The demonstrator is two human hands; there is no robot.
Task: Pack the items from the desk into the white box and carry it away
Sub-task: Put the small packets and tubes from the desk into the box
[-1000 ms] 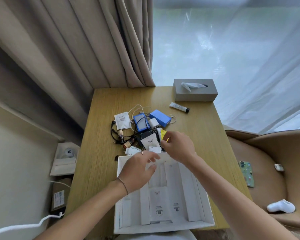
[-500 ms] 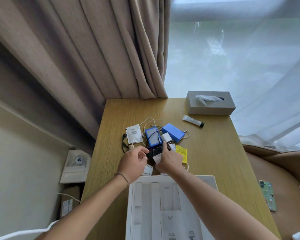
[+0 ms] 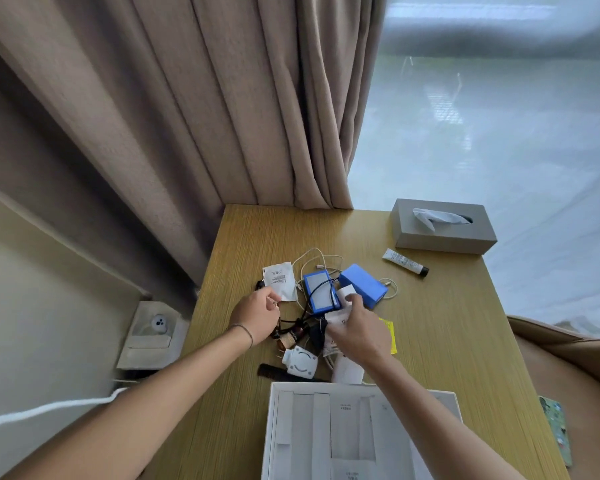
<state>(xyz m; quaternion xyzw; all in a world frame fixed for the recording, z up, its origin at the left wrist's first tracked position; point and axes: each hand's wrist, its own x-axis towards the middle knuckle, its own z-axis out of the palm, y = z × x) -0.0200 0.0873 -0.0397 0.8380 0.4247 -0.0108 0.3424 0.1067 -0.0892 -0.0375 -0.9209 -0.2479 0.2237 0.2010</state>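
The open white box (image 3: 274,410) with paper dividers stands at the desk's near edge. Beyond it lies a heap of small items: a white sachet (image 3: 279,278), a blue-framed pad (image 3: 321,292), a blue block (image 3: 362,284), white cables (image 3: 312,261), a brown bottle (image 3: 291,336), a white round plug (image 3: 300,362), a black comb (image 3: 278,372) and a yellow packet (image 3: 388,334). My left hand (image 3: 257,318) has curled fingers pinching the sachet's lower left corner. My right hand (image 3: 357,327) grips a white packet (image 3: 336,318) in the heap, thumb near a white charger (image 3: 345,292).
A grey tissue box (image 3: 444,226) and a small white tube (image 3: 406,263) sit at the desk's far right. Curtains hang behind the desk. A tan chair (image 3: 568,358) with a phone (image 3: 556,427) on it is to the right, and a wall socket (image 3: 156,323) to the left.
Both hands left the box and reached forward into the heap. The left moved to the sachet, the right closed on the white packet. My view tilted up, so the box sits lower in frame.
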